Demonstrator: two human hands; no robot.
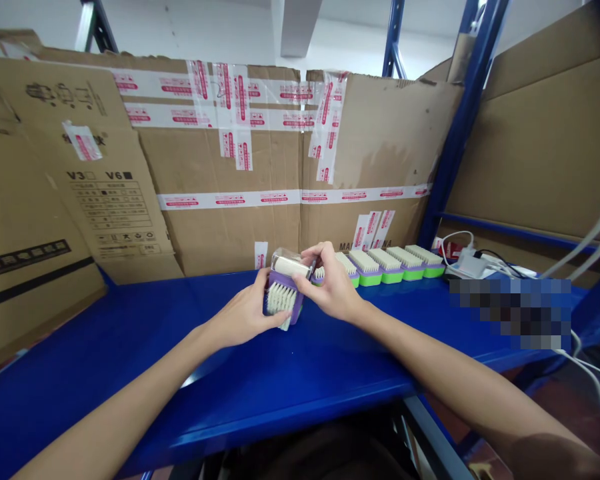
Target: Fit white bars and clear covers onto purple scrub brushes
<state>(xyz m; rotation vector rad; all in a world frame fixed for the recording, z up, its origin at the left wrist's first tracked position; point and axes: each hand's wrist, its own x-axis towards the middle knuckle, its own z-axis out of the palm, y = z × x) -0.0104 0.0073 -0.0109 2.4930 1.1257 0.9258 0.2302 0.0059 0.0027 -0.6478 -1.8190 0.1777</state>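
Above the blue table, my left hand is closed around a scrub brush with a purple body and pale bristles, tilted with its bristles facing me. At the brush's upper end is a clear plastic cover with something cream-coloured showing in it. My right hand pinches the right edge of this cover between thumb and fingers. Whether the cover is joined to the brush or just touches it, I cannot tell. Behind my right hand begins a row of similar brushes, bristles up, with green and purple bases; the hand partly hides the nearest ones.
Tall taped cardboard walls off the back of the blue table. On the right are a white power strip with cables and a blue metal post. A blurred-out patch covers something at the right edge.
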